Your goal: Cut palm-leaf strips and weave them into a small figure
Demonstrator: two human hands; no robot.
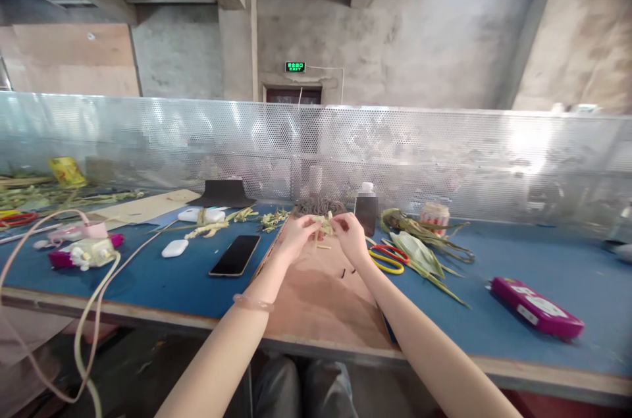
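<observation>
Both hands are raised over a brown board [316, 313] on the blue table. Between their fingertips is a small bundle of pale yellow plant strips [324, 226], too small to make out in detail. My left hand [299, 237] pinches its left side, and my right hand [349, 237] pinches its right side close by. A loose pale piece [324, 247] and a short dark bit [343, 273] lie on the board below. Just beyond the hands sits a pile of grey-brown cord [320, 207].
Scissors [392, 257] with red and yellow handles lie right of the board, beside dry leaves [419, 250]. A purple box [536, 306] is further right. To the left are a phone [236, 255], a white case [175, 247] and cables [99, 299]. A perforated metal screen [222, 141] stands behind.
</observation>
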